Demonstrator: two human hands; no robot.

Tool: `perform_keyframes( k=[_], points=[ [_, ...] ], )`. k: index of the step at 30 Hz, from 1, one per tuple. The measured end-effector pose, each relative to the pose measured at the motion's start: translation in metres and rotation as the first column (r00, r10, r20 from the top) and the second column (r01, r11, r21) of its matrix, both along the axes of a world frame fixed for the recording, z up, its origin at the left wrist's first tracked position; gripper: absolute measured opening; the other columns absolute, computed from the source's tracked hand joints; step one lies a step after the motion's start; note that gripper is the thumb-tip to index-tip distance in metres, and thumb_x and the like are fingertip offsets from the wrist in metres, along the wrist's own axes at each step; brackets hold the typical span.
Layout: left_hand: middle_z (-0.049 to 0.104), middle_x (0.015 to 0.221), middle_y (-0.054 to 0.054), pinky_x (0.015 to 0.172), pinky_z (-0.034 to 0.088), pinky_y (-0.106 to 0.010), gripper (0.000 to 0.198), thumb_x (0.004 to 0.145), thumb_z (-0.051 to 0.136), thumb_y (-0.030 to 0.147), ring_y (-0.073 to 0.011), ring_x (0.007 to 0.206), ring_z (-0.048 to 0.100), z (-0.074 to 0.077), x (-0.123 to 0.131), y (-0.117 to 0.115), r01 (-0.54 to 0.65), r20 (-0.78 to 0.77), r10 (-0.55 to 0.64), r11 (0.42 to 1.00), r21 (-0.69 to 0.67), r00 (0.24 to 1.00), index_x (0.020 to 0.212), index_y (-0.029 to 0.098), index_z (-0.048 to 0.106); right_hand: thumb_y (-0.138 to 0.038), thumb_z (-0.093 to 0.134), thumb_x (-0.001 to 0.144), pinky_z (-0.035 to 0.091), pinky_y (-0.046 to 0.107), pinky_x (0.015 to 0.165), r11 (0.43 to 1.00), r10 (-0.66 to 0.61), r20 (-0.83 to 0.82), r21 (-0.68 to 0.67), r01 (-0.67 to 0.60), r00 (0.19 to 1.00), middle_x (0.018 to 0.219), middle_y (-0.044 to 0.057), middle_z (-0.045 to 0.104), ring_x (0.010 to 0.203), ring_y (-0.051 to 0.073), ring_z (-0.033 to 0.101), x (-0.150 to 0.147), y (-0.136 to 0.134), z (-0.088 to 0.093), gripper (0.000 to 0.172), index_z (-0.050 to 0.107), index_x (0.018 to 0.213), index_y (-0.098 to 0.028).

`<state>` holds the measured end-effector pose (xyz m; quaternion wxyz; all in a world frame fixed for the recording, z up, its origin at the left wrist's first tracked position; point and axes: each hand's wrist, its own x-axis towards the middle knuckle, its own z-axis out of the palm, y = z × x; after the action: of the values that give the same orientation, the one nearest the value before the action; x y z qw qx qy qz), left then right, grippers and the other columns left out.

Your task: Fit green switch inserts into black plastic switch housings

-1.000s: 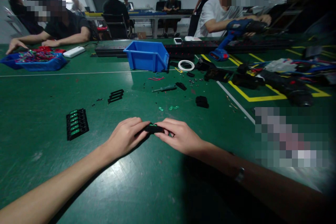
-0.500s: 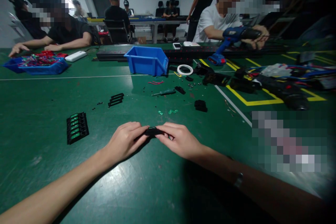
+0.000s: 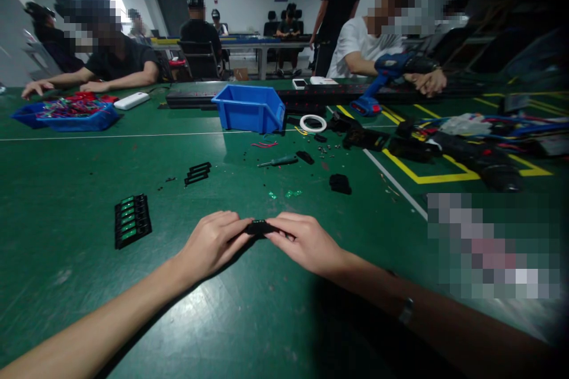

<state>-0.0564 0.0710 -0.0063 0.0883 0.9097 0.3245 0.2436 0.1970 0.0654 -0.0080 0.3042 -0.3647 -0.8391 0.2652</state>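
Note:
A small black plastic part with a green circuit board in it (image 3: pixel 258 227) is pinched at both ends, just above or on the green table (image 3: pixel 213 325). My left hand (image 3: pixel 217 243) is closed on its left end, and my right hand (image 3: pixel 306 243) grips the right end. The fingers hide much of it. To the left lies a block of black parts with green boards (image 3: pixel 132 221) set side by side. Beyond my hands are several loose green boards (image 3: pixel 291 193), black frames (image 3: pixel 198 173) and a stack of black pieces (image 3: pixel 340 183).
A screwdriver (image 3: pixel 280 161) lies past the boards, near scattered screws (image 3: pixel 326 151). Behind it stand a blue bin (image 3: pixel 249 109) and a white ring (image 3: pixel 313 124). Cordless drills (image 3: pixel 377 86) and wires are at the right. Co-workers sit across the table, beside bins of coloured wires (image 3: pixel 77 112).
The whole view has shifted slightly, so things sit a little lower in it. Both hands keep their hold on the black part, with hardly any movement.

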Motion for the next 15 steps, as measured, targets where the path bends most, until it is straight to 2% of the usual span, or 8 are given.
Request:
perform_keyframes(
  k=[7,15],
  points=[
    [0.062,0.082,-0.004,0.069,0.042,-0.03,0.027,0.103,0.054,0.029,-0.0169,0.073,0.055,0.0004,0.0004,-0.0005,-0.015,-0.004,0.015,1.0,0.003,1.0,0.124,0.015,0.065,-0.022,0.059,0.101,0.047,0.027,0.074,1.0,0.002,0.001,0.006,-0.002,1.0,0.091,0.005,0.07,0.081,0.016,0.063,0.0008,-0.0005,-0.0006,0.017,0.075,0.108,-0.018],
    [0.065,0.082,-0.005,0.07,0.043,-0.03,0.024,0.102,0.055,0.029,-0.0172,0.075,0.058,0.0036,0.0027,-0.0013,-0.031,0.023,0.031,0.999,-0.025,0.999,0.117,0.016,0.067,-0.02,0.062,0.098,0.044,0.025,0.066,0.999,-0.034,-0.003,-0.001,0.034,0.999,0.081,0.002,0.066,0.071,0.014,0.059,-0.0016,-0.0012,0.0016,0.016,0.076,0.107,-0.019]
  ],
)
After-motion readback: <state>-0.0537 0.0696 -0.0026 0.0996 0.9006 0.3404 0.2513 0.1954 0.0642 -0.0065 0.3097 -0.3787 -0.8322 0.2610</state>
